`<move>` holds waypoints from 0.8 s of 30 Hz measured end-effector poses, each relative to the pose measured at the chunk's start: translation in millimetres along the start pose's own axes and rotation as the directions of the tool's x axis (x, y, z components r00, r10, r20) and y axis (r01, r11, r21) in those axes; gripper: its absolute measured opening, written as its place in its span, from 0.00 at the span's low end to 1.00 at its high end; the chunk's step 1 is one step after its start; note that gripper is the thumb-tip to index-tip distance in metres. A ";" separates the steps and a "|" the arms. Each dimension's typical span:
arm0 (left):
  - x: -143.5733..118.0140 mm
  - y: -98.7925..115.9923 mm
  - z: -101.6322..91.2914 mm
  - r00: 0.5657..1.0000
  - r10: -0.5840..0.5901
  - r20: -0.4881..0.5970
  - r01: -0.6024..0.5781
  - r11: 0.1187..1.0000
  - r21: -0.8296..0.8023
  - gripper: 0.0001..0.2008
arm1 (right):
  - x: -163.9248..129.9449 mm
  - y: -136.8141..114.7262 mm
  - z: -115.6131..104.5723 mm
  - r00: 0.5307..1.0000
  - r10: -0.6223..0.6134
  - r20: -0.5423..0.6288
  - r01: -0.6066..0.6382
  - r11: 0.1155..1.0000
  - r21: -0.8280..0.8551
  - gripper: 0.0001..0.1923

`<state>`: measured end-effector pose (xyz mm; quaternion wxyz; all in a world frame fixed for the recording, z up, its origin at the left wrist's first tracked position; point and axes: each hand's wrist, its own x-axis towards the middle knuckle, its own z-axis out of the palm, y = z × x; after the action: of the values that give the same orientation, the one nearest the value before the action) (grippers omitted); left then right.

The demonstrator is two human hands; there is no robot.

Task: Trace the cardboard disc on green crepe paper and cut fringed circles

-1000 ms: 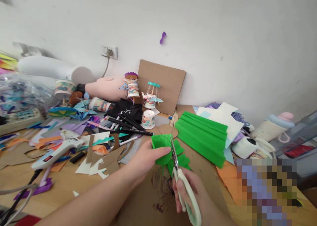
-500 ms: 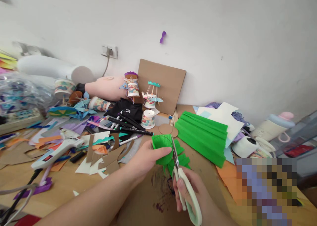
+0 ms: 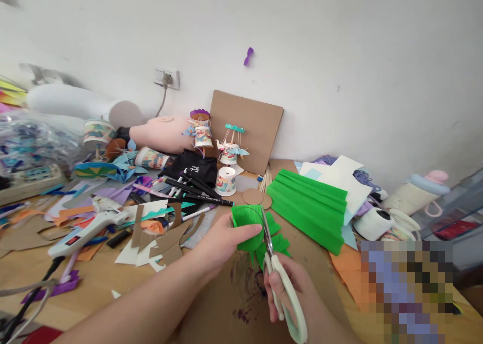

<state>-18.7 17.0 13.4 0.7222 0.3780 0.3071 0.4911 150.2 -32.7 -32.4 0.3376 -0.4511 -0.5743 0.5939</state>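
My left hand (image 3: 226,236) pinches a rounded piece of green crepe paper (image 3: 247,217), its thumb lying across the front. A dark curved line runs along the upper part of that piece. In my right hand (image 3: 289,283) is a pair of scissors (image 3: 289,301) with pale handles, its blades pointing up along the right edge of the green piece. Green scraps (image 3: 277,244) hang or lie just behind the blades; I cannot tell which. Beneath both hands is a brown cardboard sheet (image 3: 211,309) with dark stains.
A folded green crepe sheet (image 3: 307,208) lies to the right. Cardboard discs (image 3: 256,198), markers (image 3: 204,199) and a paper cup (image 3: 225,181) are beyond my hands. At left are a glue gun (image 3: 86,228) and paper scraps. A bottle (image 3: 418,195) stands far right.
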 end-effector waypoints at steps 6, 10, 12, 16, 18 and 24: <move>0.5 -1.6 -2.2 1.000 0.006 0.012 -0.006 1.000 0.001 0.09 | 0.8 -0.8 0.6 0.999 0.036 -0.015 -0.036 0.999 -0.007 0.30; 0.9 -2.8 -3.7 1.000 -0.001 0.022 0.001 1.000 0.021 0.09 | 1.5 -3.4 0.8 0.999 0.040 -0.017 -0.040 0.999 -0.010 0.31; 1.2 -2.9 -4.3 1.000 0.000 0.024 -0.001 0.999 0.037 0.10 | 1.4 -5.1 0.9 0.999 0.046 -0.015 -0.047 0.999 -0.016 0.31; 1.3 -1.8 -4.8 1.000 0.011 -0.004 -0.010 0.998 0.060 0.09 | 0.1 -8.6 1.2 0.999 0.052 -0.017 -0.052 0.998 -0.034 0.31; 1.1 -1.0 -4.5 1.000 0.008 -0.021 -0.006 0.998 0.065 0.09 | -0.8 -10.1 1.5 0.998 0.060 -0.021 -0.061 0.997 -0.040 0.31; 0.9 0.5 -2.4 0.997 0.018 -0.077 -0.015 0.999 0.039 0.11 | -1.6 -9.3 2.8 0.995 0.098 -0.020 -0.099 0.995 -0.008 0.32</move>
<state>-20.7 18.7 12.5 0.6984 0.3749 0.3411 0.5053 147.1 -34.3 -23.1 0.3113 -0.4861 -0.5509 0.6028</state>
